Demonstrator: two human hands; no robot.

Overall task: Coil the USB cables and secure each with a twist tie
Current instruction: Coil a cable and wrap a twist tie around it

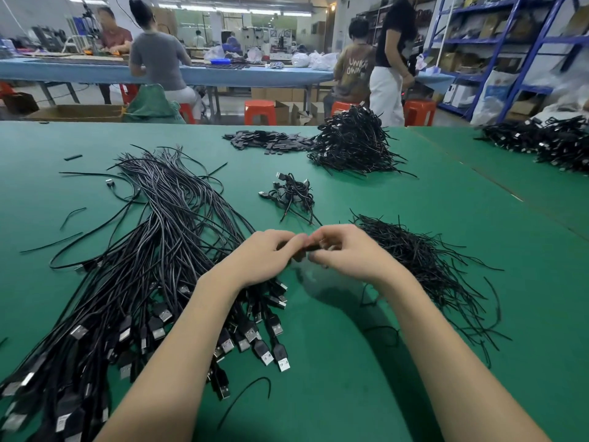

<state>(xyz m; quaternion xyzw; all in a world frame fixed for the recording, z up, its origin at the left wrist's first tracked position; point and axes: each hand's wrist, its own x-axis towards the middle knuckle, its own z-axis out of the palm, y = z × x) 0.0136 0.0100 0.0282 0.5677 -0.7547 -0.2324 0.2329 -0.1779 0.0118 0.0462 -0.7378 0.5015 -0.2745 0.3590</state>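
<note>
My left hand (264, 255) and my right hand (345, 253) meet fingertip to fingertip above the green table (350, 378). Between the curled fingers they pinch a small dark cable bundle (314, 248), mostly hidden by the fingers. A large spread of uncoiled black USB cables (153, 250) lies to the left under my left forearm, plugs toward me. A loose heap of black twist ties (424, 260) sits just right of my right hand. A few coiled cables (291, 194) lie beyond my hands.
A big mound of coiled cables (350, 145) and a flat pile of small black pieces (267, 141) sit at the far edge. More cable heaps (548, 141) lie far right. Stray ties dot the table. Other workers sit at a blue table behind.
</note>
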